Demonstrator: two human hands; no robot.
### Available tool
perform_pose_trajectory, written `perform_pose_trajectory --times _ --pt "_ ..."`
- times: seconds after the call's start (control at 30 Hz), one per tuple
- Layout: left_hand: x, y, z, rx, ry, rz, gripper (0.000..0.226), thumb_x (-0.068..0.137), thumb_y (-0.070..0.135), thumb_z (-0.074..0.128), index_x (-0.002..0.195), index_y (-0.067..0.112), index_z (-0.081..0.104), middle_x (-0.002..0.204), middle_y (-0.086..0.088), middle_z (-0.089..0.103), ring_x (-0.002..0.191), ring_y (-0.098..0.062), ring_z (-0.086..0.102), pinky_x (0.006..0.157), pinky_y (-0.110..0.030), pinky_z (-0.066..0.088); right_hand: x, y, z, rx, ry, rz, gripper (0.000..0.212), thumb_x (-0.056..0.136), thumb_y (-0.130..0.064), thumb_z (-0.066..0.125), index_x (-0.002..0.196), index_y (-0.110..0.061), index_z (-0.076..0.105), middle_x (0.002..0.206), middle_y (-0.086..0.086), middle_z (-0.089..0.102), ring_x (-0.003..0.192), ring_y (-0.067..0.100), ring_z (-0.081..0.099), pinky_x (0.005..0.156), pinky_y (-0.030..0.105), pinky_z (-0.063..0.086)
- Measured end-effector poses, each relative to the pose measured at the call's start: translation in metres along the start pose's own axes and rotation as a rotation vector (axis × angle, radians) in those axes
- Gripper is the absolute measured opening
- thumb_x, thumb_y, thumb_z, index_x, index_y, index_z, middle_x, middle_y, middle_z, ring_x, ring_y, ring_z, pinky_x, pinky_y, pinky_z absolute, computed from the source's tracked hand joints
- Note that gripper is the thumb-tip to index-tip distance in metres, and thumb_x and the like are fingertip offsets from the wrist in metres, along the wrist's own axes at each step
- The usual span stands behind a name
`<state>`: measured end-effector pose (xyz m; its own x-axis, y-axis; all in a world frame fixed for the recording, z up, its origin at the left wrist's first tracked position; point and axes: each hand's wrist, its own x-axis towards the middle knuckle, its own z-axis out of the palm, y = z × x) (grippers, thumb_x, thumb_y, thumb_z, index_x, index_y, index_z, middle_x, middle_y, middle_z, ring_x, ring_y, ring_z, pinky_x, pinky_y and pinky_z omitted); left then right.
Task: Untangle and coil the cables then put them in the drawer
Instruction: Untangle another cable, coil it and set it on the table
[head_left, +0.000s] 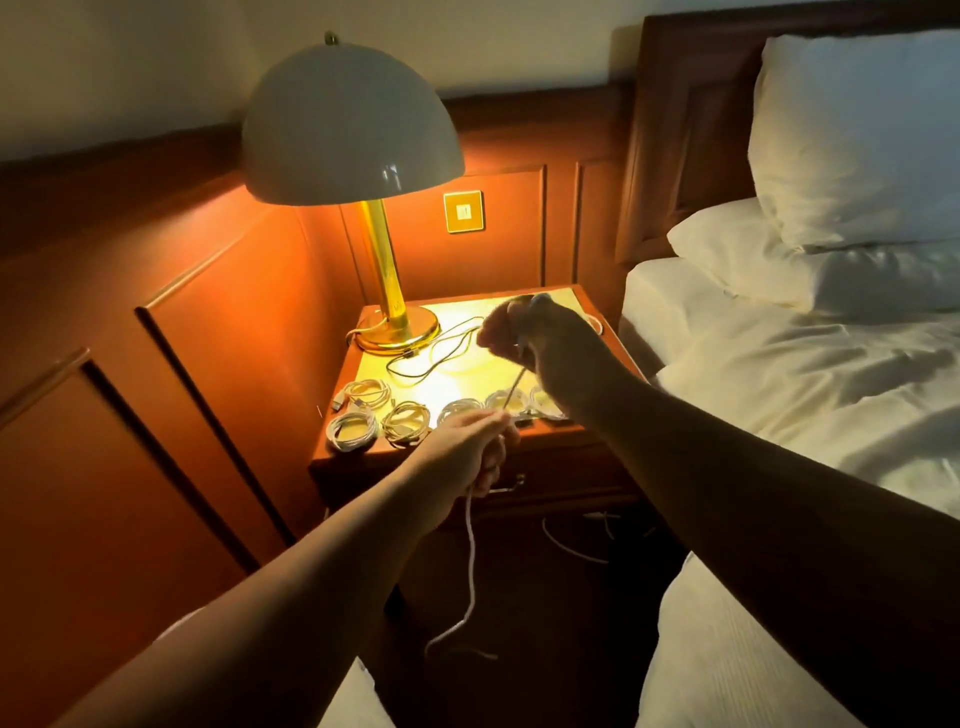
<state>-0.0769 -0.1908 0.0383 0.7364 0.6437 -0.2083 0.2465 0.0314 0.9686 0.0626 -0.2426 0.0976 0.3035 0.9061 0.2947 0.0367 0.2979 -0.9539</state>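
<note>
Lamplit nightstand (563, 423) beside the bed (779, 374) carries coiled cables (405, 423) along its near edge. Both hands clamp one white cable (471, 561): right hand (540, 348) high, left hand (467, 452) lower, the slack hanging floorward.

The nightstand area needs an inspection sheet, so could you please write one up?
Surface: nightstand top, lamplit.
Job's things: several coiled white cables along the front edge; drawer shut.
Clutter: lamp at back left.
Hands: right hand and left hand each grip the white cable, stretched between them.
Cables: loose dark cable beside the lamp base; the white cable's tail hangs to the floor.
Surroundings: bed at right, wall switch.
</note>
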Motion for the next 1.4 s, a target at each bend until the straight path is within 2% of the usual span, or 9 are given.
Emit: perform_pose_trajectory --times 0.1,0.23,0.43,0.6,0.83,0.93,1.07,1.2,1.4 --pt "0.002 -0.015 -0.01 0.268 -0.053 -0.024 0.023 0.103 0.026 0.047 0.096 0.013 0.064 0.064 0.002 0.044 0.054 -0.013 0.04 0.049 -0.026 0.028 -0.011 0.037 -0.017 -0.863 -0.222 -0.099 0.018 0.101 -0.004 0.045 0.103 -0.002 0.062 0.1 0.003 0.061 0.085 0.006 0.056 0.075 0.009 0.045" --pt "0.01 -0.031 -0.026 0.836 0.022 0.097 0.014 0.098 0.033 0.057 0.091 0.026 0.067 0.085 0.008 0.06 0.075 -0.007 0.055 0.065 -0.027 0.044 -0.028 0.087 -0.02 -1.18 -0.414 0.169 0.019 0.103 -0.029 0.045 0.087 -0.023 0.055 0.091 -0.002 0.058 0.08 0.014 0.054 0.075 0.034 0.045" --pt "0.021 -0.092 -0.037 0.629 0.108 0.194 0.011 0.084 0.037 0.074 0.084 0.025 0.073 0.075 0.009 0.068 0.069 -0.001 0.061 0.064 -0.023 0.05 -0.053 0.146 -0.009 -0.069 -0.317 0.934 0.066 0.099 -0.062 0.027 0.058 -0.017 0.05 0.047 -0.004 0.031 0.042 0.012 0.025 0.042 0.024 0.019" --pt "0.044 -0.1 -0.019 -0.022 0.135 0.024 0.022 0.081 0.038 0.069 0.077 0.016 0.071 0.061 0.001 0.057 0.05 -0.005 0.044 0.048 -0.017 0.033 -0.037 0.153 -0.021 0.599 -0.422 0.918 0.05 0.098 -0.044 0.033 0.069 -0.012 0.058 0.044 -0.007 0.032 0.037 0.008 0.021 0.041 0.022 0.013" --pt "0.073 -0.113 -0.013 -0.176 0.188 -0.137 0.028 0.093 0.037 0.063 0.088 0.011 0.073 0.065 0.002 0.051 0.058 -0.008 0.042 0.055 -0.02 0.033 -0.016 0.173 -0.03 0.774 -0.39 0.908 0.04 0.098 -0.035 0.032 0.089 -0.008 0.06 0.049 -0.006 0.036 0.037 0.005 0.026 0.04 0.019 0.015" --pt "0.081 -0.111 -0.01 -0.225 0.158 -0.16 0.027 0.097 0.034 0.058 0.08 0.02 0.074 0.076 -0.006 0.058 0.06 -0.012 0.045 0.056 -0.022 0.036 -0.008 0.175 -0.027 0.849 -0.353 0.884 0.037 0.1 -0.032 0.033 0.09 -0.005 0.057 0.052 -0.003 0.039 0.038 0.006 0.036 0.038 0.018 0.032" --pt "0.08 -0.109 0.003 -0.345 0.054 -0.299 0.025 0.099 0.021 0.045 0.089 0.021 0.068 0.068 -0.001 0.062 0.062 -0.016 0.055 0.072 -0.035 0.047 0.001 0.168 -0.027 0.896 -0.232 0.807 0.045 0.098 -0.032 0.038 0.101 -0.003 0.072 0.072 0.006 0.061 0.062 0.015 0.061 0.066 0.028 0.054" --pt "0.076 -0.112 0.002 -0.326 -0.107 -0.437 0.022 0.104 0.027 0.039 0.101 0.019 0.059 0.065 -0.006 0.059 0.06 -0.018 0.058 0.079 -0.045 0.053 0.011 0.171 -0.027 0.64 -0.173 0.589 0.04 0.106 -0.026 0.03 0.128 -0.007 0.058 0.109 0.01 0.07 0.112 0.025 0.065 0.098 0.036 0.052" --pt "0.078 -0.115 -0.004 0.263 -0.096 -0.2 0.016 0.1 0.017 0.051 0.091 0.025 0.063 0.06 0.005 0.053 0.052 -0.01 0.05 0.059 -0.032 0.048 0.002 0.177 -0.03 -0.559 -0.309 0.26 0.026 0.103 -0.017 0.046 0.123 -0.014 0.062 0.101 0.0 0.068 0.098 0.009 0.066 0.088 0.022 0.052"
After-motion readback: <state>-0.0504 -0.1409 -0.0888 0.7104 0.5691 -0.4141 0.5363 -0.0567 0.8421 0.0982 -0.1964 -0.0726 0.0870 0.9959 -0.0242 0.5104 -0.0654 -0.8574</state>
